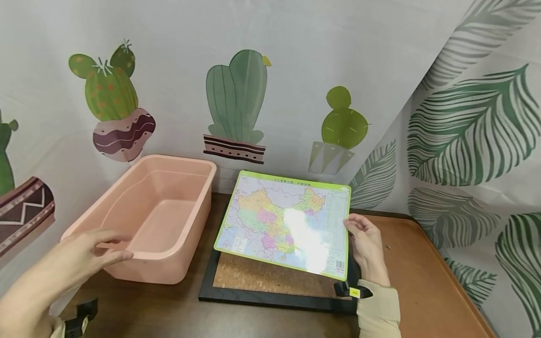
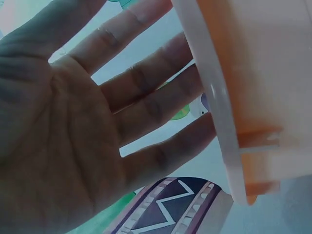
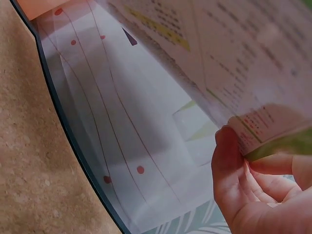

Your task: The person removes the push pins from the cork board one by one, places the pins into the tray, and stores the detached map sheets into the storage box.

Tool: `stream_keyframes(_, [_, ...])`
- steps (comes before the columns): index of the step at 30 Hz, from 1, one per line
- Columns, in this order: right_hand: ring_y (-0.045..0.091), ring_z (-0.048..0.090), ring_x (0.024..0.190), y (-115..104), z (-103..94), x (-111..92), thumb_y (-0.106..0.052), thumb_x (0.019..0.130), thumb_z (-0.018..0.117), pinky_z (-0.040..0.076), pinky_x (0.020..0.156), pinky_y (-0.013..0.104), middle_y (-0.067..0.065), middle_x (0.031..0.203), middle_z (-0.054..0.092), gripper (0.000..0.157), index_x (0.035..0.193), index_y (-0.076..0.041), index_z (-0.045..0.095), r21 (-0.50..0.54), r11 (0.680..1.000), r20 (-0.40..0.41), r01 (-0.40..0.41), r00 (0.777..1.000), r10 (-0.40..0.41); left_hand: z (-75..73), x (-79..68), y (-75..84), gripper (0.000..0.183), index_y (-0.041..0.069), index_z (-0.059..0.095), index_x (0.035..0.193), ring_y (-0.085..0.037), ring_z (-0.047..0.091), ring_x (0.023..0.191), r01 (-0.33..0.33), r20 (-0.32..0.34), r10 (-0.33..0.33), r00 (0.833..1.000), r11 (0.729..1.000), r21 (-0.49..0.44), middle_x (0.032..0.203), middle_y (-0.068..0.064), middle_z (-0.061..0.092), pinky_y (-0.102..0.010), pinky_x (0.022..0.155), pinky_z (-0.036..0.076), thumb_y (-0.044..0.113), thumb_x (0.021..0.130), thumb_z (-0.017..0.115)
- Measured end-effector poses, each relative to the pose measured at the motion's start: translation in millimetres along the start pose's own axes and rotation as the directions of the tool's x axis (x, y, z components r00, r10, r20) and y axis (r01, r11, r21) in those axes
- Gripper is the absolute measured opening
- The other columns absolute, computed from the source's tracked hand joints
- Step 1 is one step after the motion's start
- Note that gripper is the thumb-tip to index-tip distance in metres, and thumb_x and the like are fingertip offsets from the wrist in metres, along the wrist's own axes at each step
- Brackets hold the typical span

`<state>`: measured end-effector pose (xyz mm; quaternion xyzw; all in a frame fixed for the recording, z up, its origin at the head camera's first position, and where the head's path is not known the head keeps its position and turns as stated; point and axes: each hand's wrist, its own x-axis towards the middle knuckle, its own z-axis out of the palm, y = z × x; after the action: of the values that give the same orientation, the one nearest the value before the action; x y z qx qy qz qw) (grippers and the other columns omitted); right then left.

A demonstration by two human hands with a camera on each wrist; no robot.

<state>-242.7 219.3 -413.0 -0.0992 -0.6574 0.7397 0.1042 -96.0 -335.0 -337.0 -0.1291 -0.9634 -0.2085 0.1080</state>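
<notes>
Left hand (image 1: 90, 249), fingers spread, was at tub (image 1: 148, 272) rim, contact unclear. Right hand (image 1: 367, 239) pinched map (image 1: 258, 218) edge; map tilted left of those fingers, over corkboard (image 1: 253, 277). Likely light, bendy, slippery; edges best hold.

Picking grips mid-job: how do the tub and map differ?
The tub is deep and plain pink; the map is a flat, many-coloured sheet with a green border. The tub stands on the table; the map tilts over a corkboard, pinched by the right hand. Both have rounded corners.
</notes>
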Motion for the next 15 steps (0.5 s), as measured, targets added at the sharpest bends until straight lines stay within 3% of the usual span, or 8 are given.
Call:
stream_keyframes(2, [0.013,0.062,0.078,-1,1.2,-1,-0.002,0.094,0.064,0.051,0.063,0.025,0.000,0.088,0.062,0.015,0.107,0.003,0.058,0.001,1.000,0.013,-0.005,1.000,0.005,0.8,0.0,-0.5,0.023,0.012,0.072,0.102,0.001,0.061,0.077,-0.019,-0.002,0.019,1.000,1.000,0.001,0.088,0.009,0.070,-0.027,0.063,0.050,0.023,0.083,0.079])
stream_keyframes(8, [0.013,0.061,0.079,-1,6.3,-6,-0.003,0.095,0.063,0.050,0.064,0.024,0.000,0.089,0.060,0.017,0.109,0.004,0.056,0.022,1.000,0.033,-0.015,0.999,0.014,4.7,0.8,-0.4,0.015,0.017,0.074,0.091,0.002,0.055,0.075,-0.062,-0.023,0.063,0.998,0.997,0.041,0.082,0.017,0.065,-0.028,0.061,0.047,0.023,0.079,0.081])
stream_keyframes(15, [0.013,0.060,0.073,1,16.4,-6,0.002,0.093,0.064,0.049,0.060,0.024,0.001,0.083,0.063,0.007,0.097,-0.001,0.060,0.122,0.993,0.037,0.003,0.999,-0.008,7.3,2.1,0.1,0.017,0.026,0.069,0.080,0.006,0.046,0.069,-0.101,-0.076,0.105,0.991,0.993,0.062,0.076,0.026,0.052,-0.024,0.057,0.042,0.022,0.074,0.084])
